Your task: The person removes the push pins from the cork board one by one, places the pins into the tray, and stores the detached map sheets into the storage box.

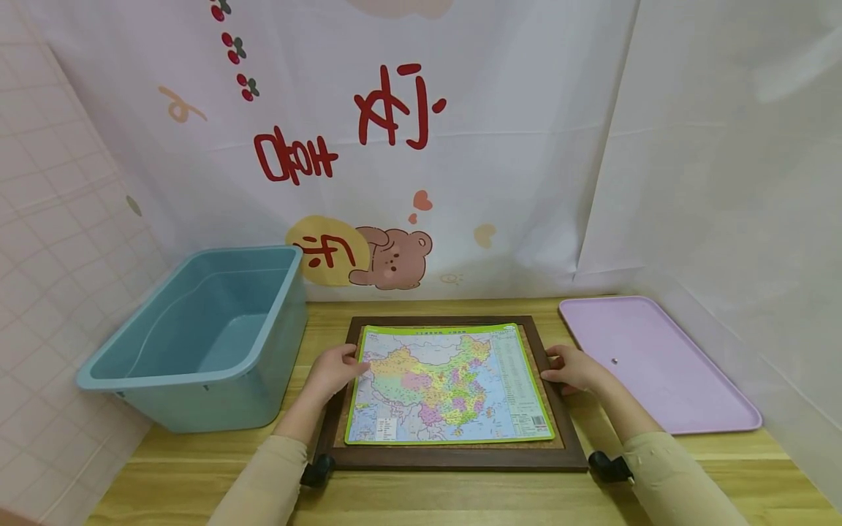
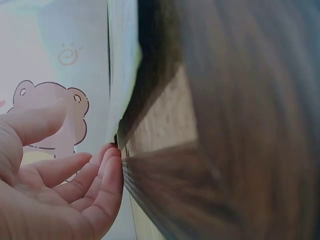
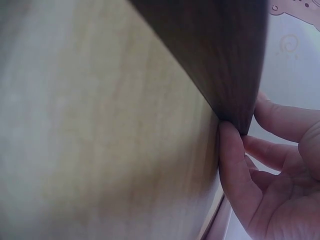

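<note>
A map sheet of China [image 1: 434,387] with a green border lies within a dark brown wooden frame [image 1: 454,459], over its tan, cork-like board. At the frame's left side, my left hand [image 1: 335,369] rests its fingertips against the edge. The left wrist view shows that thumb [image 2: 42,125] raised apart from the fingers, and the map's edge [image 2: 127,65] standing up off the board. On the opposite side, my right hand [image 1: 575,369] pinches the frame's right edge. In the right wrist view, its thumb [image 3: 282,117] lies on top of the frame, with fingers at the side and below.
A blue plastic tub [image 1: 276,380] stands on the wooden table [image 1: 460,500] at the left. To the right lies a pink tray [image 1: 671,372] with a small shiny round spot on it. A printed cloth [image 1: 526,183] hangs behind the table.
</note>
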Available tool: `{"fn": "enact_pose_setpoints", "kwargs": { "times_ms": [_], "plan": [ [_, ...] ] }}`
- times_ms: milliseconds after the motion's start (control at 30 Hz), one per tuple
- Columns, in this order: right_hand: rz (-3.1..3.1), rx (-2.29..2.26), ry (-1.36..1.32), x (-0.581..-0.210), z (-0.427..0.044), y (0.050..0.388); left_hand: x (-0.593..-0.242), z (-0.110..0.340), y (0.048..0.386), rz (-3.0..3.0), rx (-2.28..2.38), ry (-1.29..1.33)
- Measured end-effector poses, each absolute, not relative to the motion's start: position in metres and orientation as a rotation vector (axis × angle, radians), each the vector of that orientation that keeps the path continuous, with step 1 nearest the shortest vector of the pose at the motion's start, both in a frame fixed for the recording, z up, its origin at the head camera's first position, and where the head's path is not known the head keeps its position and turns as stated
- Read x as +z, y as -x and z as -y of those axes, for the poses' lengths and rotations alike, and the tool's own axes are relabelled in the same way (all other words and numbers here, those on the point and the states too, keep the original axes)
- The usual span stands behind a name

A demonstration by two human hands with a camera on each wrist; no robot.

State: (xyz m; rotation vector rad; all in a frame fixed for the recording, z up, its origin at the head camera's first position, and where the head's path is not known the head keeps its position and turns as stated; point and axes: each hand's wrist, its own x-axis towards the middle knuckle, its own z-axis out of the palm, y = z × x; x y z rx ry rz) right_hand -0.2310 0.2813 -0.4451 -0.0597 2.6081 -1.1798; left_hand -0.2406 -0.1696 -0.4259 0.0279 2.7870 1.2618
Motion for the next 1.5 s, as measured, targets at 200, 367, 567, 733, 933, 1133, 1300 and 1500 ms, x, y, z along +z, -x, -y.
{"fn": "enact_pose_setpoints", "kwargs": {
  "times_ms": [200, 367, 567, 733, 933, 1133, 1300, 1500],
  "plan": [
    [-2.601, -1.191, 0.063, -0.4448, -0.2809, 0.2304, -0.4272, 0.1700, 0.2406, -2.649, 1.477, 0.063],
    [-2.608, -1.181, 0.071, -0.4449, -0.2813, 0.2299, -0.4265, 0.1707, 0.2403, -2.533, 1.616, 0.105],
    [-2.611, -1.187, 0.072, -0.4469, -0.2819, 0.2301, -0.4268, 0.1727, 0.2405, -2.445, 1.702, 0.138],
    [-2.619, -1.185, 0.072, -0.4487, -0.2823, 0.2306, -0.4258, 0.1730, 0.2405, -2.410, 1.708, 0.175],
    [-2.618, -1.192, 0.075, -0.4490, -0.2823, 0.2306, -0.4280, 0.1737, 0.2416, -2.338, 1.745, 0.193],
    [-2.619, -1.191, 0.073, -0.4480, -0.2828, 0.2312, -0.4302, 0.1751, 0.2421, -2.255, 1.782, 0.194],
    [-2.621, -1.183, 0.079, -0.4483, -0.2823, 0.2305, -0.4306, 0.1754, 0.2407, -2.226, 1.776, 0.166],
    [-2.614, -1.190, 0.076, -0.4474, -0.2823, 0.2302, -0.4318, 0.1750, 0.2399, -2.221, 1.760, 0.128]
  ]
}}
